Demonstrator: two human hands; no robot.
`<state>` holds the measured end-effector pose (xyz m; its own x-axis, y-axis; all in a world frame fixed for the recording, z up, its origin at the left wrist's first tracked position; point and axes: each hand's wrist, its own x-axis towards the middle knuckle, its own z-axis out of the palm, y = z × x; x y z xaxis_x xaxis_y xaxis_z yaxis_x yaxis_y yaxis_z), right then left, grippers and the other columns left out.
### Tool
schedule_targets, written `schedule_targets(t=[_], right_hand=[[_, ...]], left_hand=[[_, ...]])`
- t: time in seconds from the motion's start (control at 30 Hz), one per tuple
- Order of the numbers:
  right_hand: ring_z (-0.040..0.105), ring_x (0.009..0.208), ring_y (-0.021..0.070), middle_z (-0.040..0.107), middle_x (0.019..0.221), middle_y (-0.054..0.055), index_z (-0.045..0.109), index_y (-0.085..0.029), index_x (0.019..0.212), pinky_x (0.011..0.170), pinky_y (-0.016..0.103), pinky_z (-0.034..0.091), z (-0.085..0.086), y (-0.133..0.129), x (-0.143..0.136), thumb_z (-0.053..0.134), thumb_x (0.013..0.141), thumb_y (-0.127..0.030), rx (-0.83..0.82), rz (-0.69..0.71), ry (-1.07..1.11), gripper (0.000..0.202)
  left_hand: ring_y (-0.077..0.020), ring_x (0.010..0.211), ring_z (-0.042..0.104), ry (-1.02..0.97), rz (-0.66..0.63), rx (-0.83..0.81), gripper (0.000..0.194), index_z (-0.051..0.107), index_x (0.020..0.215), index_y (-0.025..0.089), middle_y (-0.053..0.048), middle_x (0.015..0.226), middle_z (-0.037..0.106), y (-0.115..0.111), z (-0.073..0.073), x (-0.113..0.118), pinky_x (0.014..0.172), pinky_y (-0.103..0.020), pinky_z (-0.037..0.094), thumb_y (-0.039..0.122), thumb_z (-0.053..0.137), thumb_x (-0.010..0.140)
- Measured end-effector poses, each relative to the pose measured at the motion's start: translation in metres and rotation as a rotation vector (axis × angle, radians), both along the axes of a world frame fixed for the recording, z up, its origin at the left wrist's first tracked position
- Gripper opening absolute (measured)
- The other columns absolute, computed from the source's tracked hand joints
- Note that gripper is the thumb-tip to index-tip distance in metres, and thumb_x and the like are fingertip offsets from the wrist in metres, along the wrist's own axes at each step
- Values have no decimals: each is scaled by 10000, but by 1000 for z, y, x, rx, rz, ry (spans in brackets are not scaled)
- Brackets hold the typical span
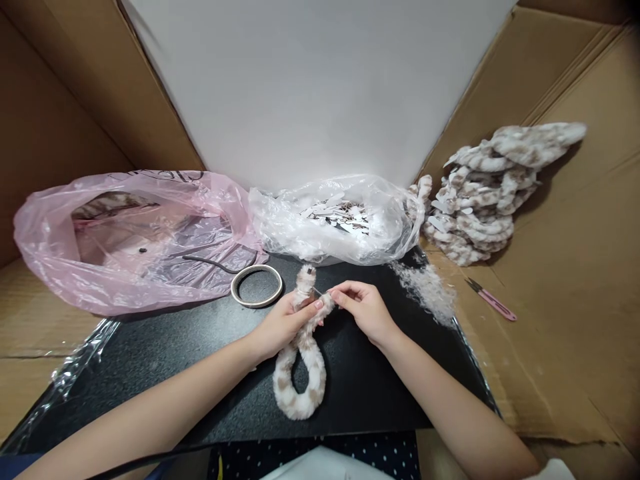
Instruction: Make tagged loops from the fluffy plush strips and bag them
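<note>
Beside the left hand [280, 322] gripping a plush loop [300, 405], the pinched right hand [366, 310] is apparently drawing thread [320, 293], next needing steady tension.

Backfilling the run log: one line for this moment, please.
left hand: holding looped plush strip | right hand: at one end, grip unclear | beyond: tape roll, pink bag, white bag | right: plush pile, snips

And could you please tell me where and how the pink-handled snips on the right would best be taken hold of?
Probably by the pink handle, coming from above on the near right side: the snips lie on the cardboard with the handle towards the person and the dark blades pointing away to the left.
</note>
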<state>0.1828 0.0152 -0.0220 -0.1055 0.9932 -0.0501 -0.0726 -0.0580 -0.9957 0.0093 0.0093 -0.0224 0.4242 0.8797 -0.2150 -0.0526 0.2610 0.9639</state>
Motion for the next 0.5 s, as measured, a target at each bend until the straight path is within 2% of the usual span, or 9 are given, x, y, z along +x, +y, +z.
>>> schedule_targets(t=[0.23,0.33,0.4,0.5], right_hand=[[578,657,147,721,746,47,755,-186,716,600,268,465,2,8,10,770,636,-430,25,-203,-14,257],[566,652,143,709,733,45,751,-180,720,607,269,463,1,9,11,767,636,-426,7,-175,-22,260],[561,650,141,703,743,45,750,-176,757,612,272,466,0,10,11,755,656,-424,-12,-125,-36,268],[581,709,155,701,817,48,742,-182,863,656,282,481,-3,10,11,729,699,-409,13,-135,-72,280]], left_hand=[[-91,544,442,-39,7,-57,390,538,695,157,48,594,505,-1,2,2,530,-213,350,506,710,723],[-92,551,463,-56,18,-128,383,556,715,155,46,594,528,-2,1,2,536,-209,359,491,740,700],[-106,573,509,-73,30,-194,366,583,767,157,28,626,592,-2,1,1,559,-216,386,476,748,697],[-173,686,615,-133,40,-281,356,627,858,161,-38,750,702,0,-1,1,656,-273,462,486,694,731]])
